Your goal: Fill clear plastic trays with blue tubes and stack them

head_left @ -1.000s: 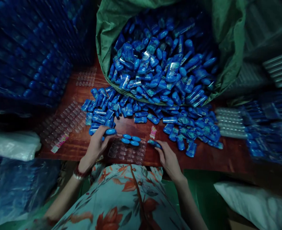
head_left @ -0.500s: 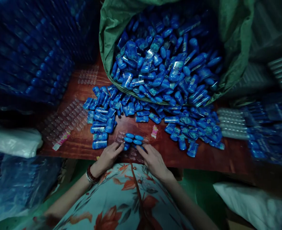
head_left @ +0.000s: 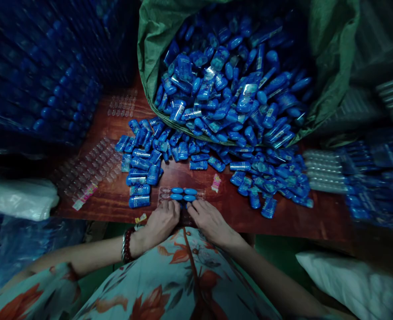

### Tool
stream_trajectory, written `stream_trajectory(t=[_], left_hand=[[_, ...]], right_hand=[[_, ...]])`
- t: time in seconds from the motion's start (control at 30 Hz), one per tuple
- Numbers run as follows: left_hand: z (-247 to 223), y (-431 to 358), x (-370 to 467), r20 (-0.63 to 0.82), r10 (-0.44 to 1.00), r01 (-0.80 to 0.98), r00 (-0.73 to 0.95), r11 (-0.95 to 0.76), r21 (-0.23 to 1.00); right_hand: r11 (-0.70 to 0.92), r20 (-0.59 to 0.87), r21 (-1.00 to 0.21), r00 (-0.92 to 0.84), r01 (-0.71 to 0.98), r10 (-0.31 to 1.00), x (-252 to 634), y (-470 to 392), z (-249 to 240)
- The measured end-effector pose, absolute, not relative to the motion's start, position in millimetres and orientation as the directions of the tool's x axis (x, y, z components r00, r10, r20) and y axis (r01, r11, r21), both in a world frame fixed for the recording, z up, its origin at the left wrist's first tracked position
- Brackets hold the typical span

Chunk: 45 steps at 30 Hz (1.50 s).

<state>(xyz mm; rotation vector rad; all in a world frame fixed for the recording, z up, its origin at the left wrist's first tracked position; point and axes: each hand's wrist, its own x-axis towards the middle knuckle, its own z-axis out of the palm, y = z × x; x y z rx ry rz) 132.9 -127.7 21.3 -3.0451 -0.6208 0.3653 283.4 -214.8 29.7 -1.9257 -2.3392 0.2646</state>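
Observation:
A clear plastic tray (head_left: 165, 194) with moulded hollows lies at the table's front edge, close against my body. Two pairs of small blue wrapped bottles (head_left: 183, 194) stand in its middle, their oval ends facing up. My left hand (head_left: 163, 218) is closed at the tray's near part, fingertips curled down on a blue bottle mostly hidden beneath them. Opposite it, my right hand (head_left: 211, 220) has its fingers bent over the same row, also at a blue bottle that barely shows. Both hands nearly meet there, and they cover much of the tray's near half.
A green sack (head_left: 146, 58) full of blue bottles gapes at the back, with loose bottles (head_left: 263, 178) spilling before it. Empty clear trays (head_left: 99, 155) lie at left. Filled trays (head_left: 59, 89) are stacked far left. A pink wrapper (head_left: 215, 182) lies right of my tray.
My left hand has shifted right and turned more over the tray, and my right hand has moved slightly left. The upright bottles now sit in straighter rows. A yellow scrap shows beside my left wrist.

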Motion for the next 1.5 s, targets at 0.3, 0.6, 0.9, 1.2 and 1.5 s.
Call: stream_trajectory(t=[0.3, 0.6, 0.9, 1.2, 1.5], left_hand=[[34, -93, 139, -0.393, 0.478, 0.543, 0.786, -0.837, 0.069], [52, -24, 206, -0.122, 0.422, 0.438, 0.898, -0.844, 0.310], [10, -17, 266, -0.064, 0.295, 0.302, 0.953, -0.927, 0.221], [42, -28, 131, 0.174, 0.571, 0.372, 0.802, -0.706, 0.602], [27, -110, 74, 0.047, 0.690, 0.458, 0.722, -0.528, 0.716]], right_hand=[[0.103, 0.067, -0.236, -0.089, 0.966, 0.994, 288, -210, 24], [-0.227, 0.180, -0.575, 0.392, 0.786, 0.902, 366, -161, -9], [-0.299, 0.012, -0.248, 0.312, 0.922, 0.950, 355, -150, -26], [-0.256, 0.144, -0.807, 0.597, 0.532, 0.789, 338, -248, -12], [0.050, 0.263, -0.772, 0.247, 0.633, 0.933, 302, -262, -6]])
